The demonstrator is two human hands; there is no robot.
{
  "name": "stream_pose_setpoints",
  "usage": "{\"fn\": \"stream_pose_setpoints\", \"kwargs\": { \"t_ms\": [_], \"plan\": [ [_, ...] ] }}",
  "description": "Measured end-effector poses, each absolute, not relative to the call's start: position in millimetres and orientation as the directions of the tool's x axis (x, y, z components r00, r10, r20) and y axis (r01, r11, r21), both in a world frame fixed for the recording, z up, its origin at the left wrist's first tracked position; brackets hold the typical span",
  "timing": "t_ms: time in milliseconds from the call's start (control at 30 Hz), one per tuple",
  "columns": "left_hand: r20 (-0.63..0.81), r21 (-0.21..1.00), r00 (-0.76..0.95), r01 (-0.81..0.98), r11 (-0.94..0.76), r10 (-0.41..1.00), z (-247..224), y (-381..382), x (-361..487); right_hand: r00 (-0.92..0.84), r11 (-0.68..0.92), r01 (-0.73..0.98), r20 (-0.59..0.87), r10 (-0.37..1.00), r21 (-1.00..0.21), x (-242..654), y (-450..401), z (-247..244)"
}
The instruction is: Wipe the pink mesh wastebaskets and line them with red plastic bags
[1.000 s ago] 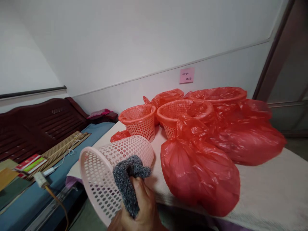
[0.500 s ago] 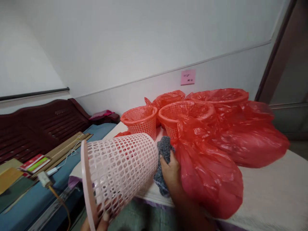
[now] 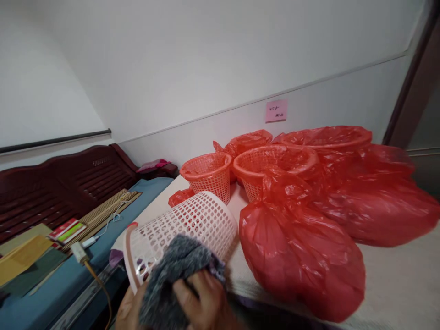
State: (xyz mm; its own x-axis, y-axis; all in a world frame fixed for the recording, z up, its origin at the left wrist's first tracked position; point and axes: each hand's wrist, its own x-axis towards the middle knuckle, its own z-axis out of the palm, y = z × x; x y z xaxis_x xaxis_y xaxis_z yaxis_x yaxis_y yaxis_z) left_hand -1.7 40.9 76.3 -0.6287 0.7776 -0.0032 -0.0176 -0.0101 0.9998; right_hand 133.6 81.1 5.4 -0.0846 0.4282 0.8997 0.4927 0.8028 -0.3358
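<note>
White table (image 3: 388, 279): left hand (image 3: 129, 307) grips basket (image 3: 192, 219), seven o'clock; right hand (image 3: 206, 298) clutches rag (image 3: 178, 270), six o'clock; bag (image 3: 302, 256), four.

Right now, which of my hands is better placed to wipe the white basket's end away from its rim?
Right, I'd say: your right hand grips the grey cloth over the basket, nearer that end; your left hand is by the rim, partly hidden.

Open air above pale basket (image 3: 195, 220); red bag (image 3: 302, 256) crowds right side.
</note>
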Motion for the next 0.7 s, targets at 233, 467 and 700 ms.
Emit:
{"fn": "stream_pose_setpoints", "kwargs": {
  "t_ms": [233, 467, 700],
  "plan": [
    [-0.269, 0.942, -0.591, -0.327, 0.079, 0.760, 77, 41, 7, 0.380, 0.365, 0.430, 0.532, 0.757, -0.826, 221, 158, 15],
    [-0.301, 0.932, -0.625, -0.354, 0.081, 0.720, 75, 44, 4, 0.338, 0.360, 0.327, 0.464, 0.819, -0.874, 209, 136, 11],
    [-0.255, 0.893, -0.584, -0.448, -0.044, 0.771, 108, 62, 38, 0.034, 0.738, 0.448, 0.834, 0.551, -0.505, 150, 79, 7]
  ]
}}
